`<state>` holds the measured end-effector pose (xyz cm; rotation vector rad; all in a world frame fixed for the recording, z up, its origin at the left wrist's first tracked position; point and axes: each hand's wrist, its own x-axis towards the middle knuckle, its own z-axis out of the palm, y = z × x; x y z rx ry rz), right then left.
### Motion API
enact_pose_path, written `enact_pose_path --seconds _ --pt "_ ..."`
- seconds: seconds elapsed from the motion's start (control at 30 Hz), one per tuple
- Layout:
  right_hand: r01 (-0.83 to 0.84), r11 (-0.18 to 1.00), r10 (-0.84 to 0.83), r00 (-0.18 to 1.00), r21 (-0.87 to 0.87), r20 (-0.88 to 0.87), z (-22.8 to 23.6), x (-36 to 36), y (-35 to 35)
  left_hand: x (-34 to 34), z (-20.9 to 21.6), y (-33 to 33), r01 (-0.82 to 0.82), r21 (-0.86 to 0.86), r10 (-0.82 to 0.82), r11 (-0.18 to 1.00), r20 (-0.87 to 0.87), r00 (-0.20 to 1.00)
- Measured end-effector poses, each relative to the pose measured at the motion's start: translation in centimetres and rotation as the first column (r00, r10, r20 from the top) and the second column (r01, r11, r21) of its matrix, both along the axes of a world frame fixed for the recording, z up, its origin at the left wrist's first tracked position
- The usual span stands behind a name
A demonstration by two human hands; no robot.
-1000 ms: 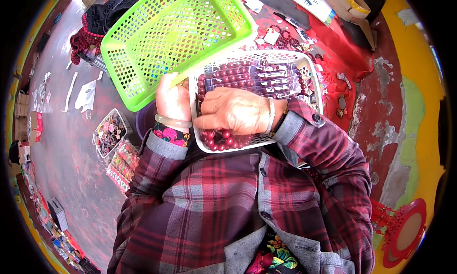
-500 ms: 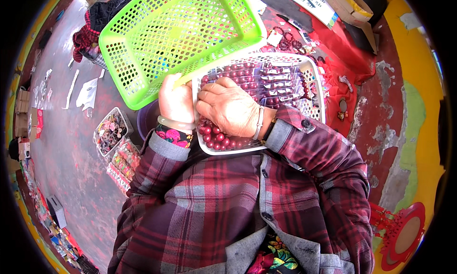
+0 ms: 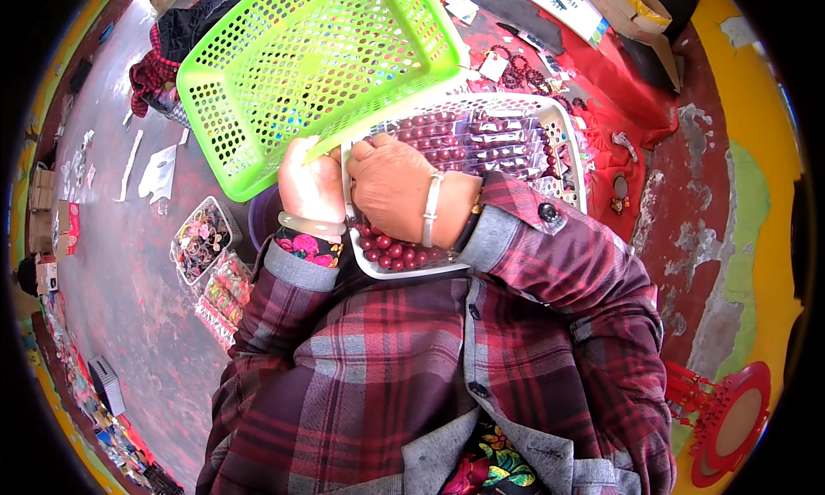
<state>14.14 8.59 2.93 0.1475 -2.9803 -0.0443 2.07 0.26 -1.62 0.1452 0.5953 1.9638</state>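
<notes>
Head: beads (image 3: pixel 395 252) (right hand (image 3: pixel 388 188) above)

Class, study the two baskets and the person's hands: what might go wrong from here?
The left hand is at the green perforated basket's near rim; if that is its main support, the basket might tip.

The right hand is in the white basket; its pale bangle is close to the dark red beads and could snag them.
</notes>
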Motion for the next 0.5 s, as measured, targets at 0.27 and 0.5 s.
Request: enact_pose_path --seconds 0.27,0.5 --pt "-0.103 0.994 0.104 0.994 0.022 -0.024 0.4 1.6 0.5 -0.5 -0.3 0.4 -0.197 -0.002 0.197 0.98 0.007 0.98" --pt "-0.062 0.993 0.056 0.996 0.098 0.063 0.2 1.1 0.2 -0.3 1.7 0.5 -0.225 0.024 0.223 0.974 0.065 0.973"
